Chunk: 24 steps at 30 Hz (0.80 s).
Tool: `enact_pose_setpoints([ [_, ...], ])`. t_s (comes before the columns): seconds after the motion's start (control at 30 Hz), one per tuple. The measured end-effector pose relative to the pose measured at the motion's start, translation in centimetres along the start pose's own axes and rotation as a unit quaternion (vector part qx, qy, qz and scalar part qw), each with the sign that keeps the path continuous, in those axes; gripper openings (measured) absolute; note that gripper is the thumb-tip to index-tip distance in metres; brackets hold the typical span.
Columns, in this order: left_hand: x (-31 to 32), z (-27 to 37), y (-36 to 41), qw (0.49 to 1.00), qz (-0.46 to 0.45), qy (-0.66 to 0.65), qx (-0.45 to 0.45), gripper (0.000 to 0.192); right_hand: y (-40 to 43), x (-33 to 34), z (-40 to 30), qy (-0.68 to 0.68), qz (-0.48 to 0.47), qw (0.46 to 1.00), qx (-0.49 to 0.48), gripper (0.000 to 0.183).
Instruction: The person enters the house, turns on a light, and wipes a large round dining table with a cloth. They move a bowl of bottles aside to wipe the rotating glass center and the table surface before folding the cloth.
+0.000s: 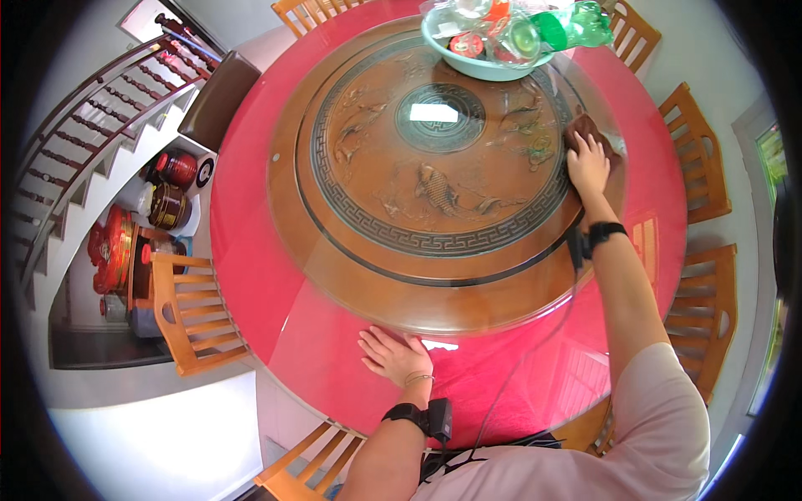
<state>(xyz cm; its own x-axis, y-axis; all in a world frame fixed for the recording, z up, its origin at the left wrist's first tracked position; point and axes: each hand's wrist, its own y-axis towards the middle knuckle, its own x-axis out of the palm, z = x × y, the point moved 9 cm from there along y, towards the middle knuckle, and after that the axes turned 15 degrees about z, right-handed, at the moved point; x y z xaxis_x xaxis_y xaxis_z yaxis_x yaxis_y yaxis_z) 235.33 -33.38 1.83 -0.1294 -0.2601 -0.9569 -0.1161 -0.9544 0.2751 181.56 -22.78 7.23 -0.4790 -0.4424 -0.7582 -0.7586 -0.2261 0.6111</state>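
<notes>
My right hand [589, 164] is stretched out to the right side of a round wooden lazy Susan [351, 285]. Under its fingers it holds a crumpled brown cloth [583, 125] down on the surface. Flat on the glass-topped red table [338, 351], just below the turntable's near edge, rests my left hand [396, 358], fingers apart and holding nothing. A carved carp [438, 188] and a key-pattern ring decorate the turntable. At its far edge, a pale blue plastic basin [485, 67] is heaped with clear and green plastic bottles [573, 28].
Wooden slatted chairs stand around the table, including one at the left [197, 313] and one at the right [702, 307]. A thin black cable [526, 357] trails across the red surface. Jars [170, 206] sit beneath a staircase [94, 181] at the left.
</notes>
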Motion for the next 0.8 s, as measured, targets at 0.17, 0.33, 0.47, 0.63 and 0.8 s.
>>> enact_pose_setpoints([
  [0.17, 0.1, -0.1, 0.1, 1.0, 0.004, -0.015, -0.012, 0.073, -4.7, -3.1, -19.3, 0.195, 0.012, 0.97, -0.144, 0.03],
  [0.33, 0.4, 0.1, -0.1, 1.0, 0.004, -0.016, -0.009, 0.073, -19.1, -10.7, -32.5, 0.361, -0.12, 0.861, -0.336, 0.039],
  [0.47, -0.1, 0.0, 0.1, 1.0, -0.003, -0.009, -0.01, 0.072, -25.5, -14.0, -29.7, 0.482, -0.255, 0.726, -0.419, 0.053],
  [0.63, 0.0, -0.5, 0.2, 0.999, -0.022, 0.011, -0.03, 0.07, -15.8, -13.6, -17.2, 0.368, -0.23, 0.824, -0.365, 0.043],
  [0.8, -0.2, 0.6, 0.2, 0.999, -0.041, -0.008, -0.03, 0.07, -5.0, -8.1, 2.2, 0.165, -0.026, 0.971, -0.17, 0.045],
])
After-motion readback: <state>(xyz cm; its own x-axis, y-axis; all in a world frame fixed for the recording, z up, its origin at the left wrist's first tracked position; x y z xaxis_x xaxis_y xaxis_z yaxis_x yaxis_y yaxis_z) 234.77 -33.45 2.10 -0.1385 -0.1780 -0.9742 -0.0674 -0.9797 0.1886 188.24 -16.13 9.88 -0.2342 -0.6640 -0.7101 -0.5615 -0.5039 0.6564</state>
